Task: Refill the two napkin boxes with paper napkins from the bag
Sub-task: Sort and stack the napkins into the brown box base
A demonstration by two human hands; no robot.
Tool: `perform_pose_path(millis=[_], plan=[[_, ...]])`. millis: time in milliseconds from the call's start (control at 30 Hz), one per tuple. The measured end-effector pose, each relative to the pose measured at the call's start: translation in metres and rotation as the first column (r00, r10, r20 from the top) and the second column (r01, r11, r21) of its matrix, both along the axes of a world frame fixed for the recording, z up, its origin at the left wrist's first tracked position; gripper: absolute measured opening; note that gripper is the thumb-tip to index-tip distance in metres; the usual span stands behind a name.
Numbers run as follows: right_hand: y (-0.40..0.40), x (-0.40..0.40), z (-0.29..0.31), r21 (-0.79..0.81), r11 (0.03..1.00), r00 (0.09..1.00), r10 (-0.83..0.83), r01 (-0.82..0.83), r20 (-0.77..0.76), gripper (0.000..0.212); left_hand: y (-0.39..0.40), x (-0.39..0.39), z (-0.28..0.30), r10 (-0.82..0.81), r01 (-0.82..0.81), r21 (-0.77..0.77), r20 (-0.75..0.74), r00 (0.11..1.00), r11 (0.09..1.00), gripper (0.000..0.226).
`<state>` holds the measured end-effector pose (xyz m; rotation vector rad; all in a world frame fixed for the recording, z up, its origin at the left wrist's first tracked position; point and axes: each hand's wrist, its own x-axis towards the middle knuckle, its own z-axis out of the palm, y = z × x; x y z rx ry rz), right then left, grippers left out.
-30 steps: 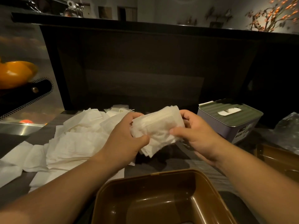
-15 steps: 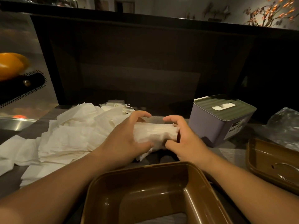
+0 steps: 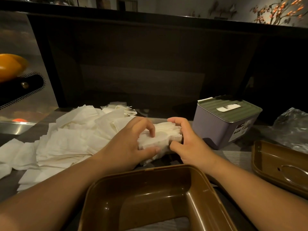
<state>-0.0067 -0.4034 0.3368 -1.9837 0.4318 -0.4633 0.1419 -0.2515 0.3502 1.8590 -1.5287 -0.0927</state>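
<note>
Squaring a napkin stack (image 3: 160, 139) now lowered onto the table (image 3: 233, 155), both hands, left (image 3: 126, 144) and right (image 3: 188, 144), clasp it, likely ready for the open brown box (image 3: 150, 197).

Two bare forearms come into the view from the bottom edge — no sleeve covers them as far as they show. The left hand (image 3: 126, 147) and the right hand (image 3: 191, 144) wear nothing — no glove, ring, watch or bracelet shows.
</note>
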Motion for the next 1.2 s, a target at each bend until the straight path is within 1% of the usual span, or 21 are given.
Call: perform_pose_path(millis=[100, 200, 300, 433, 533, 600, 667, 733, 800, 900, 967, 1100, 1200], plan=[[-0.001, -0.003, 0.0, -0.002, 1.0, 1.0, 0.0, 0.0, -0.001, 0.07, 0.0, 0.0, 0.0, 0.042, -0.042, 0.007, -0.014, 0.999, 0.999, 0.036], [-0.002, -0.005, 0.002, 0.014, 1.0, 1.0, 0.01, -0.01, 0.001, 0.078, 0.0, -0.001, 0.002, 0.034, -0.033, 0.031, -0.024, 0.999, 0.999, 0.044], [-0.001, -0.004, 0.003, 0.019, 1.0, 1.0, 0.001, -0.001, -0.02, 0.073, 0.0, -0.001, 0.001, 0.015, -0.016, 0.03, 0.026, 1.0, 0.999, 0.038], [0.0, -0.003, 0.003, 0.003, 1.0, 0.999, -0.011, 0.011, -0.032, 0.066, -0.001, 0.0, -0.001, 0.041, -0.041, 0.003, 0.032, 0.999, 0.999, 0.029], [-0.001, -0.004, 0.004, 0.023, 1.0, 0.999, -0.015, 0.016, -0.035, 0.064, -0.001, 0.0, 0.0, 0.034, -0.034, 0.024, 0.017, 0.999, 0.999, 0.034], [-0.001, -0.004, 0.004, 0.05, 0.999, 1.0, -0.008, 0.009, -0.029, 0.065, 0.0, -0.001, 0.001, 0.017, -0.017, 0.014, -0.004, 1.0, 1.0, 0.047], [0.0, -0.003, 0.005, 0.073, 0.997, 1.0, 0.015, -0.013, -0.022, 0.069, 0.0, -0.001, 0.002, 0.011, -0.012, -0.001, -0.065, 0.998, 1.0, 0.063], [0.0, -0.001, 0.006, 0.082, 0.996, 0.999, 0.029, -0.027, -0.025, 0.07, 0.0, -0.001, 0.002, 0.033, -0.03, 0.024, -0.117, 0.993, 0.999, 0.077], [-0.001, 0.0, 0.006, 0.104, 0.994, 0.999, 0.03, -0.026, -0.033, 0.067, -0.001, 0.0, 0.003, 0.057, -0.045, 0.077, -0.156, 0.986, 0.996, 0.083], [-0.003, -0.001, 0.006, 0.094, 0.995, 0.999, -0.006, 0.009, -0.035, 0.063, 0.001, 0.001, 0.004, 0.094, -0.08, 0.078, -0.201, 0.975, 0.994, 0.077], [-0.003, -0.002, 0.006, 0.11, 0.993, 0.999, -0.038, 0.039, -0.004, 0.058, 0.001, 0.001, 0.004, 0.111, -0.102, 0.047, -0.29, 0.951, 0.994, 0.069], [-0.002, -0.003, 0.011, 0.164, 0.983, 0.993, -0.098, 0.087, 0.063, 0.05, -0.001, -0.001, 0.007, 0.105, -0.119, 0.0, -0.465, 0.879, 0.993, 0.056], [-0.001, -0.003, 0.031, 0.224, 0.964, 0.985, -0.163, 0.146, 0.06, 0.047, 0.002, -0.002, 0.019, 0.11, -0.125, 0.015, -0.577, 0.81, 0.992, 0.054]])
